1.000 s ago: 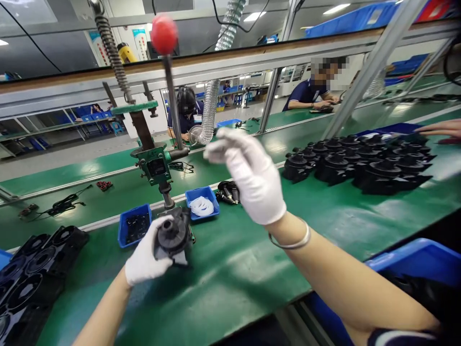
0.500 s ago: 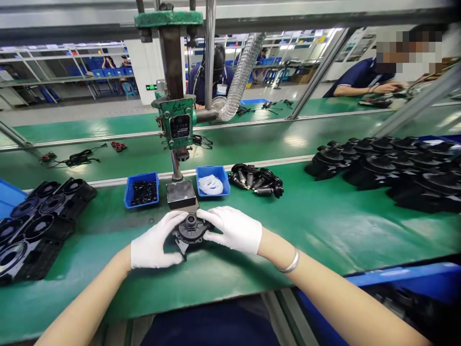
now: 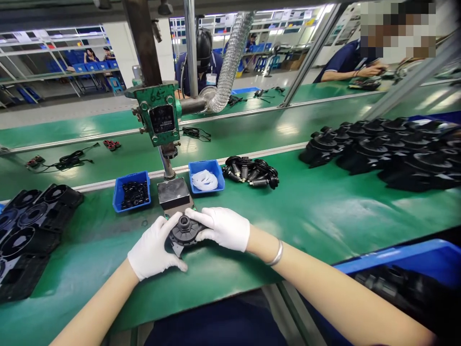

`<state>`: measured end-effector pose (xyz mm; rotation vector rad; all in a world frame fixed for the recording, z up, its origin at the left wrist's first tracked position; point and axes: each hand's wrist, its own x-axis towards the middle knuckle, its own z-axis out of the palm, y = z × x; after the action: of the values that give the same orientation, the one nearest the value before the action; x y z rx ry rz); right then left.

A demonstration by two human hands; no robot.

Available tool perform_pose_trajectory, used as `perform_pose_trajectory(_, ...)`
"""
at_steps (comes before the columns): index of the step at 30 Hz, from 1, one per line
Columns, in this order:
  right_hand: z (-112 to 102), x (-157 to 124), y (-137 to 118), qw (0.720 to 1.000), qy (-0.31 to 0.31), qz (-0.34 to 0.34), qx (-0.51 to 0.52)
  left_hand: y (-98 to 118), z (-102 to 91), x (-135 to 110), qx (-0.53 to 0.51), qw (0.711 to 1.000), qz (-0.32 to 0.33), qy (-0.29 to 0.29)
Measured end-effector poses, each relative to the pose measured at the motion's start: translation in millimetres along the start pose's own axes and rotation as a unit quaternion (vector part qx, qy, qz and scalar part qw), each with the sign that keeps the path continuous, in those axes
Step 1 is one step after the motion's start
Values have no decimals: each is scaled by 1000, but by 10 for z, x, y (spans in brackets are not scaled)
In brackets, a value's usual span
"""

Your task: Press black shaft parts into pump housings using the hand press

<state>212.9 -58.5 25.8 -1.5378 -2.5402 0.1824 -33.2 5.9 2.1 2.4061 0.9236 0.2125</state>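
Note:
A black round plastic housing with a raised collar in its middle is held low over the green bench, just in front of the press's metal block. My left hand, in a white glove, curls its fingers against the housing's left side, with the thumb stretched out below it. From the right, my right hand, also gloved, grips the rim between thumb and fingers. A pale flat piece shows under the housing's lower left. The housing's underside is hidden.
A green press rises behind the block. Beside it stand a blue bin of small black parts and a blue bin of white rings. Coiled black cables lie right of these. Black housings fill both sides; a blue crate stands at lower right.
My view has shifted and tilted slightly. My left thumb has come away from the housing's lower edge. Both hands still keep the housing in front of the block.

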Motion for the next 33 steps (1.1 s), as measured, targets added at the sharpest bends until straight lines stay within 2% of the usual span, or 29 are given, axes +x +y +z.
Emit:
perform_pose_trajectory(9, -29, -9, -56, 1000, -3, 19, -3, -8, -1, -9, -12, 1000, -5, 9)
perform_pose_trajectory(13, 13, 0, -16, 999, 0, 27, 37, 75, 21, 1, -3, 1000, -18, 19)
perform_pose_trajectory(15, 40, -30, 18, 994, 36, 54, 84, 169, 100, -33, -5, 998, -41, 51)
perform_pose_trajectory(17, 67, -101, 41, 979, 106, 109, 134, 262, 208, -100, -45, 994, -62, 83)
perform_pose_trajectory(19, 93, -202, 28, 955, 175, 161, 179, 323, 289, -171, -116, 989, -60, 74)
perform_pose_trajectory(21, 125, -301, -47, 938, 213, 187, 198, 351, 271, -190, -162, 984, -21, 64)
perform_pose_trajectory(22, 148, -338, -110, 937, 223, 190, 191, 363, 212, -163, -173, 981, 3, 85)
perform_pose_trajectory(24, 220, -367, -265, 941, 245, 188, 140, 402, -2, -13, -185, 964, 37, 188)
perform_pose_trajectory(26, 330, -336, -400, 941, 271, 189, 71, 471, -293, 260, -206, 928, 31, 309)
perform_pose_trajectory(27, 396, -308, -438, 938, 286, 194, 40, 512, -441, 428, -212, 915, 25, 342)
perform_pose_trajectory(30, 583, -242, -383, 925, 316, 211, -29, 619, -797, 924, -215, 905, 33, 366)
perform_pose_trajectory(33, 674, -270, -183, 925, 301, 230, -35, 631, -964, 1224, -175, 913, 53, 365)
